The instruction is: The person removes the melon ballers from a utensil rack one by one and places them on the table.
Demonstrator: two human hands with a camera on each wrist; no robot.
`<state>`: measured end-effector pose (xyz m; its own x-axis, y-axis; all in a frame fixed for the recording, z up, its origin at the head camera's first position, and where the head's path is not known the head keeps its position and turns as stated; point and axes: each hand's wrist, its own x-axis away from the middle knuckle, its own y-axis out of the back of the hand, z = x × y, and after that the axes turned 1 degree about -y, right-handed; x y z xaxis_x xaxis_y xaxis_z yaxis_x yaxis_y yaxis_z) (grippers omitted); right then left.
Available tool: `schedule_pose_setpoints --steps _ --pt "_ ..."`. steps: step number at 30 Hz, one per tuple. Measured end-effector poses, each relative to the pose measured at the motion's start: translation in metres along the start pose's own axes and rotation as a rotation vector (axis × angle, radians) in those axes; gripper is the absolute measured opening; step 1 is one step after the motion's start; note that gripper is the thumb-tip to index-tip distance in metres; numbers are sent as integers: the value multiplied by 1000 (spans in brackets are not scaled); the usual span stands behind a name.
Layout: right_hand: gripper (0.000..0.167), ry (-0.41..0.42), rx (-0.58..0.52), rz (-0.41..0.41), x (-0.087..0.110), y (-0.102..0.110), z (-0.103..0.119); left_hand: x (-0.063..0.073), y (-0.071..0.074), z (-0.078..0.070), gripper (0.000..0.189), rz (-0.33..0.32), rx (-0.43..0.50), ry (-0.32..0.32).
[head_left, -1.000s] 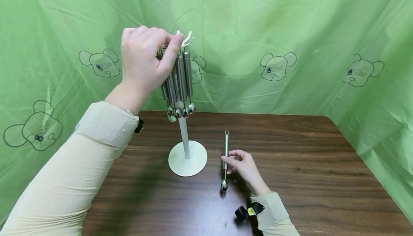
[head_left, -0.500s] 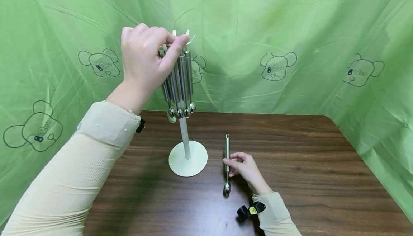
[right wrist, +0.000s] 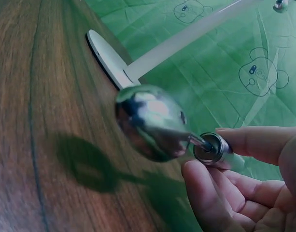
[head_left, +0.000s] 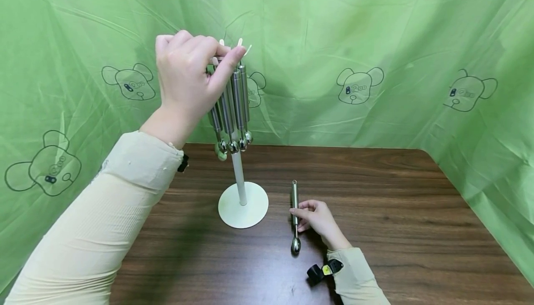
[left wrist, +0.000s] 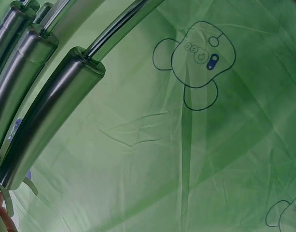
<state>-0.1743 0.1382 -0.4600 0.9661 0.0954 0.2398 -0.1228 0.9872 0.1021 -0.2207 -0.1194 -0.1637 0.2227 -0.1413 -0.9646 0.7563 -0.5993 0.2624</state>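
Note:
In the head view my left hand [head_left: 187,71] pinches the hooked top of a white utensil stand [head_left: 243,219] between thumb and fingers; the exact contact is partly hidden. From its hooks hang several steel utensils [head_left: 238,101] with small round bowls at the bottom. The left wrist view shows their steel handles [left wrist: 51,118] close by. Low over the table, right of the stand's base, my right hand [head_left: 319,219] pinches a melon baller [head_left: 295,203] by its handle. Its shiny round bowl [right wrist: 150,123] points toward the camera in the right wrist view.
A dark wood-grain table [head_left: 396,231] carries the stand. Green cloth [head_left: 300,27] with bear-face outlines hangs behind and at both sides. A black wrist camera [head_left: 317,273] sits at the right cuff.
The stand's hooks and hanging utensils have turned slightly under my left hand. My right hand has shifted a little nearer and to the right, carrying the melon baller with it.

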Motion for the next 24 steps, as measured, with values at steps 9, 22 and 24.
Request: schedule_pose_setpoints --steps 9,22,24 --pt "28 -19 80 -9 -2 2 -6 0 -2 0 42 -16 -13 2" --pt "26 -43 145 -70 -3 0 -14 1 -3 -2 42 -35 -12 3" --pt "25 -40 163 -89 -3 -1 -14 2 -3 -2 42 -38 -8 3"
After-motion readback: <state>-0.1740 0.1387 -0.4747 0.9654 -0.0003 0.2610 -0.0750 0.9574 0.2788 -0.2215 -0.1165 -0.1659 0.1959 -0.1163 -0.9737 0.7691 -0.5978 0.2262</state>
